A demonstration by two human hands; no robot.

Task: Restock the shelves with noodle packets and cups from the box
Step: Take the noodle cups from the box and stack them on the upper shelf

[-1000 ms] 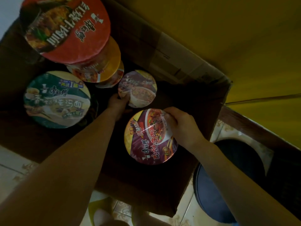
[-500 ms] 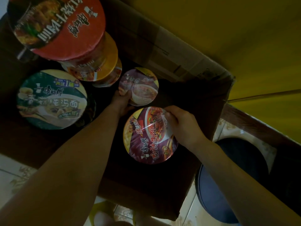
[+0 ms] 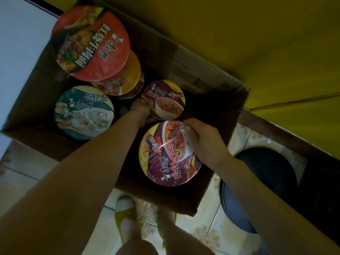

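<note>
An open cardboard box (image 3: 185, 203) on the floor holds several noodle cups. My right hand (image 3: 204, 138) grips the rim of a purple-lidded cup (image 3: 165, 159), raised near the box's front right. My left hand (image 3: 141, 109) holds the edge of a second, smaller-looking purple cup (image 3: 165, 100) deeper in the box. A green-lidded cup (image 3: 82, 113) stands at the left. A red-lidded cup (image 3: 92, 43) tops a stack of orange cups (image 3: 128, 80) at the back.
A yellow wall (image 3: 257, 43) rises behind the box, and a white surface (image 3: 18, 52) is at the left. A dark round stool (image 3: 257, 190) stands on the tiled floor right of the box. My feet in yellow slippers (image 3: 125, 208) are just before the box.
Both hands have tightened on their purple cups and lifted them a little. The camera has shifted, so the box sits further right in view.
</note>
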